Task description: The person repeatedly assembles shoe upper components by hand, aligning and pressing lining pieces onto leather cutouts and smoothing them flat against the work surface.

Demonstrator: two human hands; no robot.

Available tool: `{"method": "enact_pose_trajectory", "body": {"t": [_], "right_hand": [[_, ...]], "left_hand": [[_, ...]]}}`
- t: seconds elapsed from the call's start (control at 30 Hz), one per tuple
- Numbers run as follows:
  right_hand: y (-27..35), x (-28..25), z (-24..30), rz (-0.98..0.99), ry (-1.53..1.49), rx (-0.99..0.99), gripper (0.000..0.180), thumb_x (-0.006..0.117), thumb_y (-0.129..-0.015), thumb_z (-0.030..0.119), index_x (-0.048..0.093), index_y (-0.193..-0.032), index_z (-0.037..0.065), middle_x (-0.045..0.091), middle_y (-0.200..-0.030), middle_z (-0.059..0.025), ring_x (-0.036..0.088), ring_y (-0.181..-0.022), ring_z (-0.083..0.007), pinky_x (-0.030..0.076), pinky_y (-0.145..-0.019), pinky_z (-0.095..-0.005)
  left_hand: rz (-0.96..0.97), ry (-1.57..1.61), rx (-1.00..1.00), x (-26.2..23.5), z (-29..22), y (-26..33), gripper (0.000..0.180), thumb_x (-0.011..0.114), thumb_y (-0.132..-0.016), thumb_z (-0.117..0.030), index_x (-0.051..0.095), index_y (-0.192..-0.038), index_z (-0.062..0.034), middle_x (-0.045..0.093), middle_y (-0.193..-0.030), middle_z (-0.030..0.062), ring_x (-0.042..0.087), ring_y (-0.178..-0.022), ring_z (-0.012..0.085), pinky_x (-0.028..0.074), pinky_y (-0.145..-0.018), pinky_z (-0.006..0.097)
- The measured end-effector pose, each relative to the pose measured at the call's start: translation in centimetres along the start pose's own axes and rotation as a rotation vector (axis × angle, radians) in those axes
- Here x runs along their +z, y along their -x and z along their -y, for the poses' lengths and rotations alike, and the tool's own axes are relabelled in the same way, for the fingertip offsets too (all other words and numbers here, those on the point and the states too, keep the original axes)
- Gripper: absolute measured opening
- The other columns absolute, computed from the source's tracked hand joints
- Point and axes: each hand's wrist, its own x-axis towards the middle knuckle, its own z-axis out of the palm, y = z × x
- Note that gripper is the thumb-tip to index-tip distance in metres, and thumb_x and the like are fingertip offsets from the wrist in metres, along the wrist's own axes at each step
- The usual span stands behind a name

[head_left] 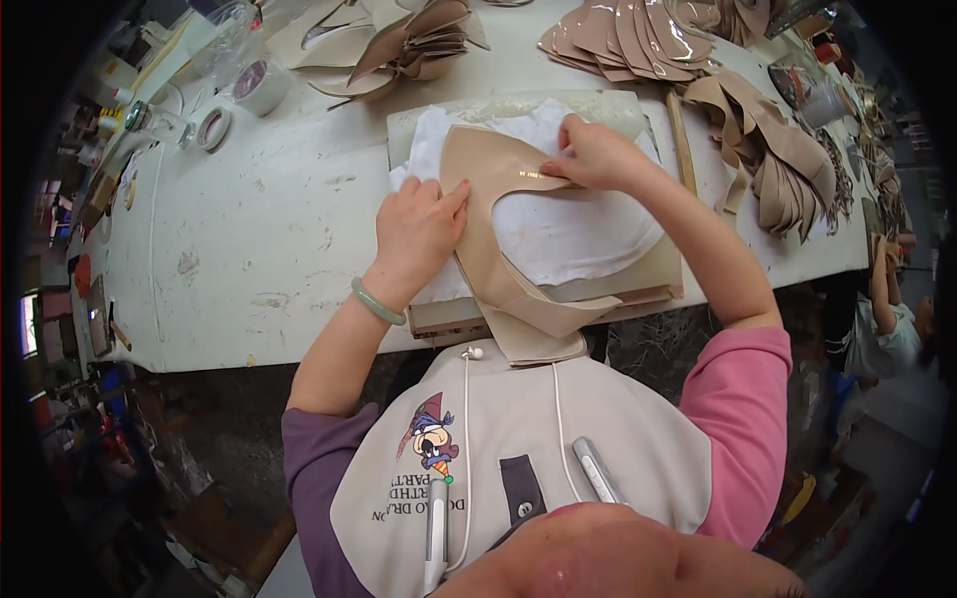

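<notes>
A beige shoe upper (477, 214), curved like a hook, lies over a white cloth (568, 239). Its lower end hangs past the near edge of the board (608, 104) under the cloth. My left hand (419, 224) rests at the upper's left edge, fingers laid on the cloth and one fingertip touching the leather. With thumb and fingers, my right hand (596, 157) pinches the upper's right-hand arm, next to a small shiny gold mark. Whatever lies under my right fingertips is hidden.
Stacked beige pieces (414, 50) stand at the back left, glossy pieces (623, 40) at the back right. More draped pieces (788, 164) lie on the right. Tape rolls (213, 130) and a glass jar (159, 122) sit left. A wooden strip (682, 140) borders the board.
</notes>
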Motion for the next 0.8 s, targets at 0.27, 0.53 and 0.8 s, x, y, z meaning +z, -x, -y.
{"method": "enact_pose_trajectory", "body": {"t": [0.27, 0.53, 0.8], "right_hand": [[10.8, 0.9, 2.7, 0.092, -0.429, -0.246, 0.042, 0.072, -0.076, 0.038, 0.061, -0.093, 0.000, 0.065, -0.082, -0.0143, 0.064, -0.076, -0.0272, 0.048, -0.068, -0.0361], [14.4, -0.3, 6.7, 0.395, -0.734, 0.154, 0.043, 0.077, -0.075, 0.024, 0.061, -0.103, -0.004, 0.065, -0.089, -0.0067, 0.059, -0.080, -0.0096, 0.049, -0.070, -0.0252], [14.4, 2.8, 4.3, 0.534, -1.158, 0.672, 0.049, 0.080, -0.073, 0.027, 0.060, -0.097, -0.011, 0.065, -0.084, -0.0133, 0.064, -0.073, -0.0189, 0.053, -0.064, -0.0317]], "left_hand": [[0.024, 0.187, 0.297, 1.6, 3.0, -0.2, 0.034, 0.057, -0.089, -0.020, 0.058, -0.118, -0.0024, 0.048, -0.136, 0.0054, 0.041, -0.130, 0.0187, 0.029, -0.105, 0.053], [0.050, 0.201, 0.342, 1.6, 3.7, 0.5, 0.056, 0.060, -0.087, -0.036, 0.048, -0.130, -0.0023, 0.040, -0.143, 0.0060, 0.036, -0.133, 0.0206, 0.021, -0.106, 0.061], [0.038, 0.186, 0.356, 1.9, 3.7, 0.5, 0.065, 0.062, -0.084, -0.044, 0.047, -0.131, -0.0007, 0.038, -0.145, 0.0064, 0.034, -0.134, 0.0208, 0.020, -0.107, 0.060]]}}
